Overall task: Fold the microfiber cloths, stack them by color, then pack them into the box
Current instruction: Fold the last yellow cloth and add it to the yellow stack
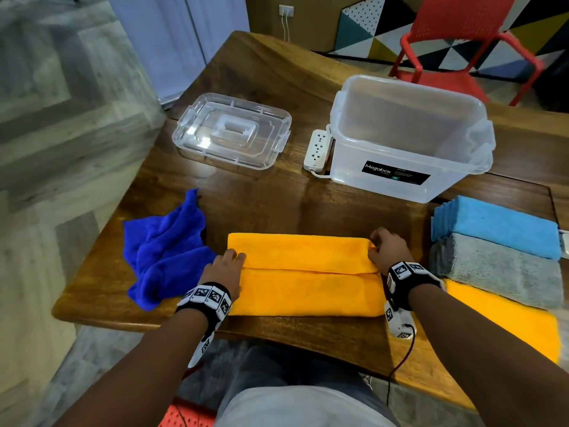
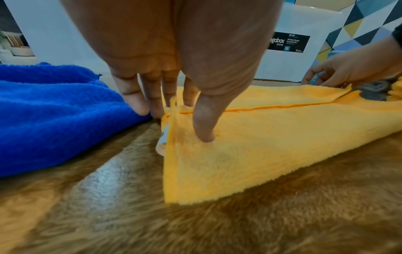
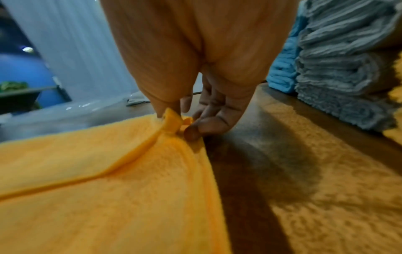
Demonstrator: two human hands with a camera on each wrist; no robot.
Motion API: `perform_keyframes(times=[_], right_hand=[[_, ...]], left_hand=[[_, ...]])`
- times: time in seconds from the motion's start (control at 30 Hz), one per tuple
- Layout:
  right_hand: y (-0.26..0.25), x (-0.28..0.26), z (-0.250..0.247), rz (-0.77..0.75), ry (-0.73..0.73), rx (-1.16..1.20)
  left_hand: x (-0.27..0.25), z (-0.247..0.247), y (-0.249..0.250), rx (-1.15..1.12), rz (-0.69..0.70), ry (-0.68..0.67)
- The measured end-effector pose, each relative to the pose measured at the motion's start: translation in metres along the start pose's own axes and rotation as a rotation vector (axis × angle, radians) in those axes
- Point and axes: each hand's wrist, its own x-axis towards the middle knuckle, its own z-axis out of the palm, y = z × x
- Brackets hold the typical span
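The left hand (image 1: pixel 226 266) presses on the left end of the orange cloth (image 1: pixel 308 282), thumb down and fingers straight. The right hand (image 1: pixel 385 248) pinches its far right corner. The fuzzy cloth is folded, long axis running left to right. It lies at the near edge of the wooden table (image 1: pixel 277 204), between a crumpled blue cloth (image 1: pixel 166 251) and folded stacks (image 1: pixel 498 263).

You have a dark wooden worktop (image 1: pixel 277 195) in front of you, with a white power strip (image 1: pixel 317 147) lying on it. Beyond its far edge you see a red chair (image 1: pixel 462 23), a wall panel of coloured triangles (image 1: pixel 360 29) and a wall socket (image 1: pixel 286 10).
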Motion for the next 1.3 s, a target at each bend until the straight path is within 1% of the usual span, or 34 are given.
perform_keyframes(times=[0.07, 0.1, 0.2, 0.27, 0.33, 0.4, 0.5, 0.6, 0.8, 0.83, 0.97, 1.03, 1.2, 1.3], right_hand=[[0.002, 0.002, 0.000, -0.047, 0.038, -0.020], [0.004, 0.002, -0.001, -0.047, 0.060, -0.022], [0.010, 0.005, -0.005, 0.004, 0.097, -0.026], [0.013, 0.007, -0.009, 0.003, 0.078, -0.021], [0.014, 0.006, -0.011, -0.054, 0.019, -0.015], [0.012, 0.005, -0.012, -0.144, -0.020, -0.013], [0.009, 0.007, -0.013, -0.223, -0.004, -0.041], [0.010, 0.013, -0.015, -0.242, -0.012, -0.079], [0.013, 0.018, -0.018, -0.212, 0.000, -0.096], [0.014, 0.018, -0.018, -0.182, 0.010, -0.079], [0.021, 0.019, -0.024, 0.024, 0.063, 0.019], [0.018, 0.017, -0.025, 0.053, 0.036, 0.045], [0.005, 0.011, -0.018, 0.050, -0.090, 0.017], [0.001, 0.013, -0.016, 0.068, -0.121, 0.032]], left_hand=[[0.000, 0.000, 0.000, -0.001, -0.005, -0.010], [0.001, 0.000, 0.000, -0.002, -0.008, -0.014], [0.001, 0.001, 0.001, -0.002, -0.012, -0.010], [0.001, 0.001, 0.002, -0.004, -0.014, -0.007], [0.000, 0.002, 0.001, -0.007, -0.016, -0.014], [0.000, 0.003, 0.002, -0.001, -0.018, -0.014], [0.001, 0.000, 0.003, 0.012, -0.019, -0.012], [0.001, -0.003, 0.004, 0.036, -0.024, -0.023], [0.002, -0.004, 0.008, 0.049, -0.035, -0.021], [0.002, -0.003, 0.008, 0.051, -0.036, -0.023], [0.002, -0.002, 0.009, 0.052, -0.040, -0.020], [0.001, -0.001, 0.009, 0.045, -0.044, -0.022], [0.001, -0.001, 0.009, 0.037, -0.046, -0.024], [0.000, -0.001, 0.009, 0.031, -0.049, -0.034]])
